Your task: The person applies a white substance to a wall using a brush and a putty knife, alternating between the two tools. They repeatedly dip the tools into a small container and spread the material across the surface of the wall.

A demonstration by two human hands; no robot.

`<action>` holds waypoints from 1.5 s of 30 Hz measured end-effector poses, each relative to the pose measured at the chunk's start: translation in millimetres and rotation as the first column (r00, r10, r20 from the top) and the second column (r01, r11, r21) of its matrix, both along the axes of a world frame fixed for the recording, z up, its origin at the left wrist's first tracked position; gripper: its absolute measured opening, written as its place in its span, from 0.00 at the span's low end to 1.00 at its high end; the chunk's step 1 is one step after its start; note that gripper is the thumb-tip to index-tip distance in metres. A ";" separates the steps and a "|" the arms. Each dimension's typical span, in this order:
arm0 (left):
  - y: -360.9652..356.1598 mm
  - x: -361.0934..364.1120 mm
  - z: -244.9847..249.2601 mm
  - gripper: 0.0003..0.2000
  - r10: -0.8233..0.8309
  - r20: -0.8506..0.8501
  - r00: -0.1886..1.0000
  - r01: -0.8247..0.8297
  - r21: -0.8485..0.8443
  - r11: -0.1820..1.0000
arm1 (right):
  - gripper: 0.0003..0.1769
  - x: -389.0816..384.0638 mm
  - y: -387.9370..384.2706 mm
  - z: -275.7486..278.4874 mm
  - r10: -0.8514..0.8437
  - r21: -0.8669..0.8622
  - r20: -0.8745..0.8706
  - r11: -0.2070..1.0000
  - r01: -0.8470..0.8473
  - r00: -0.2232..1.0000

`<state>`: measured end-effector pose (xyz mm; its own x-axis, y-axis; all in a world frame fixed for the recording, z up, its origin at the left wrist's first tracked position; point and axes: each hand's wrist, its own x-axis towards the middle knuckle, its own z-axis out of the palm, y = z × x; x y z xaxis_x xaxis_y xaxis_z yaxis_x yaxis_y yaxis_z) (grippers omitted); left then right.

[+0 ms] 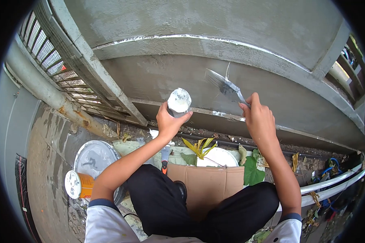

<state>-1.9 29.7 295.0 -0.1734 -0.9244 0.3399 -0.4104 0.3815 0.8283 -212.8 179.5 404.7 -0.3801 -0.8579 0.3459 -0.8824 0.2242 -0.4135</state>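
Note:
My left hand [172, 119] is wrapped round a small cup [179, 101] whose rounded top shows white, paint-like stuff. The cup is held up in front of the grey wall [158, 77]. To the right, my right hand [257, 115] grips the handle of a flat paintbrush [227, 87]. Its wide grey end points up and left towards the wall, a little apart from the cup. A thin pale string shows beside the brush. The tips of some fingers on both hands are hidden.
Near my left knee stand a large pail [95, 156] and an orange tub [80, 184] with a white lid. A scraper [165, 158] lies by the cardboard [207, 182], with a white round lid [219, 157] behind. A rusty pipe [65, 105] runs on the left.

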 end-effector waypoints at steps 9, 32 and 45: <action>7.8 -0.7 9.7 0.33 -0.037 -0.092 0.995 0.039 0.021 0.999 | 0.13 -81.3 143.7 -9.1 -0.378 0.073 -0.064 0.921 0.382 0.924; 7.0 16.5 5.2 0.35 0.192 -0.258 0.947 -0.139 0.211 0.968 | 0.15 -45.0 11.6 -21.4 0.097 0.224 0.123 0.967 -0.123 0.988; 12.6 -9.1 -8.1 0.37 0.039 -0.185 0.982 -0.001 0.197 0.980 | 0.14 -35.4 60.3 0.9 0.098 0.130 0.290 0.982 -0.140 0.952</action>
